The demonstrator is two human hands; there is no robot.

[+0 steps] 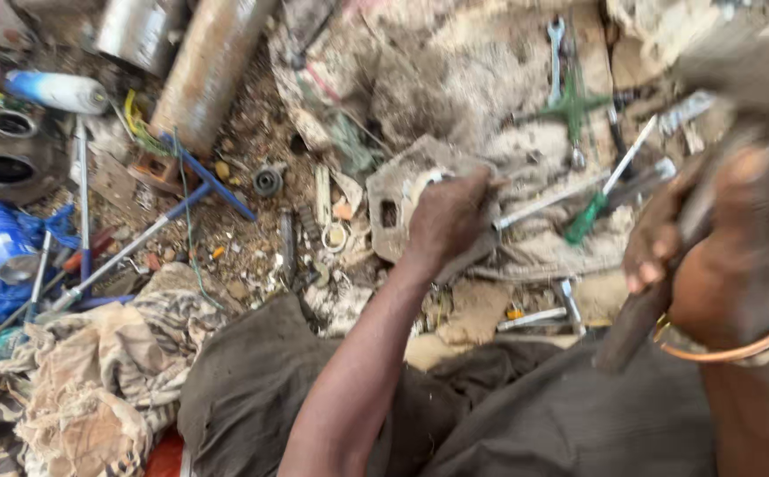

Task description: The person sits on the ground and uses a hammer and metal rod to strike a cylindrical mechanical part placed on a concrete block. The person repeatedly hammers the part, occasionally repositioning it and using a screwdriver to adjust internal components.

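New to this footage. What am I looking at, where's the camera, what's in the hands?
There is no machine here: a person works with two bare hands, filmed by one camera on their head, looking down. The left hand presses on a grey metal block lying on dirty, littered ground. The right hand, raised and blurred, grips a hammer handle. Around them lie a green-handled screwdriver, a spanner, a rusty cylinder and rags.
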